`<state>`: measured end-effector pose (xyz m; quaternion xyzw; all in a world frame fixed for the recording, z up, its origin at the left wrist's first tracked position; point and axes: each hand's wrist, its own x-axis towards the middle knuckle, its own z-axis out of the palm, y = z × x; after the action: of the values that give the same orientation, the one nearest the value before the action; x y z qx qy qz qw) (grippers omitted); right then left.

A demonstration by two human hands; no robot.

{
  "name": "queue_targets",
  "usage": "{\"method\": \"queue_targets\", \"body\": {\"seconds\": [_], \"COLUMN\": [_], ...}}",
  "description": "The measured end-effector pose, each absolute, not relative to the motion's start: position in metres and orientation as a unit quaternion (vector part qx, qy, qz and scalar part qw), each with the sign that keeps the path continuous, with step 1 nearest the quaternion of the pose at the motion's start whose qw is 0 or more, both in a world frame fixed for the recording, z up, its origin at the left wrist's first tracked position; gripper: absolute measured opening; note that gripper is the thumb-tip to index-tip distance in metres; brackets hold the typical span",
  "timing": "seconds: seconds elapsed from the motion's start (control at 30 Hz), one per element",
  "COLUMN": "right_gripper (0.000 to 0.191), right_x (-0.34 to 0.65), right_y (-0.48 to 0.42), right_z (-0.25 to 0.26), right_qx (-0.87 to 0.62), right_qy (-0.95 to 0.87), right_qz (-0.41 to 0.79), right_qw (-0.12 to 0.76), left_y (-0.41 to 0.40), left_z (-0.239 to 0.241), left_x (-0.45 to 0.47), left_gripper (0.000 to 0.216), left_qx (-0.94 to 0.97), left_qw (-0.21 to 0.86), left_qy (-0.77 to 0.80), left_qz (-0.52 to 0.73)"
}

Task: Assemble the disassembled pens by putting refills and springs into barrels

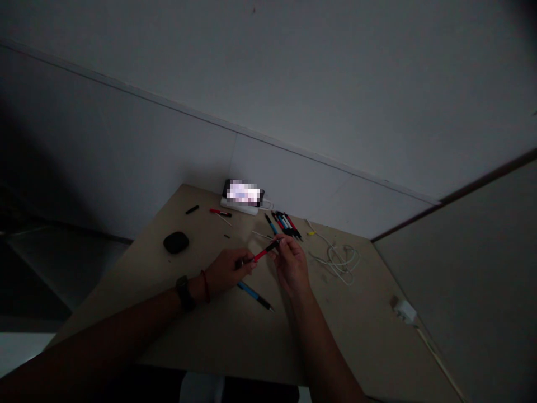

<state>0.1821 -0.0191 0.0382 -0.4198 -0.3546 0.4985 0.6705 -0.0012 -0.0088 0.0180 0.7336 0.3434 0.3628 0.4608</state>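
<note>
Both hands hold one red pen (263, 253) with black ends above a tan table (235, 330). My left hand (229, 270) pinches its lower left end. My right hand (290, 263) pinches the upper right end with fingertips closed. A blue pen (255, 295) lies on the table just below the hands. A bunch of red, blue and black pens (285, 223) lies behind the right hand. The left wrist wears a watch and a red band.
A phone with a lit screen (244, 193) rests on a white block at the table's back edge. A black oval case (175, 242) sits at left, loose pen parts (220, 212) near it. A coiled white cable (340, 258) and white plug (404, 311) lie at right. Walls close behind.
</note>
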Motion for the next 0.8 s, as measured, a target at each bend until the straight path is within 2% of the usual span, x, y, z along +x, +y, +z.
{"method": "queue_targets", "body": {"seconds": [0.3,0.5,0.63,0.8], "right_gripper": [0.028,0.038,0.041,0.053], "right_x": [0.181,0.187,0.19,0.193], "right_y": [-0.021,-0.015,-0.013,-0.015], "right_z": [0.04,0.03,0.024,0.027], "right_qx": [-0.413,-0.468,-0.502,-0.499], "right_qy": [-0.382,-0.394,-0.475,-0.56], "right_qz": [0.49,0.414,0.367,0.378], "right_qw": [0.666,0.674,0.623,0.543], "left_y": [-0.008,-0.011,-0.009,-0.001], "left_z": [0.017,0.026,0.029,0.029], "left_x": [-0.001,-0.004,-0.007,-0.008], "left_gripper": [0.022,0.031,0.034,0.038], "left_qx": [0.749,0.74,0.678,0.603], "left_qw": [0.409,0.43,0.45,0.499], "left_qy": [0.366,0.344,0.377,0.408], "left_qz": [0.372,0.386,0.444,0.47]}}
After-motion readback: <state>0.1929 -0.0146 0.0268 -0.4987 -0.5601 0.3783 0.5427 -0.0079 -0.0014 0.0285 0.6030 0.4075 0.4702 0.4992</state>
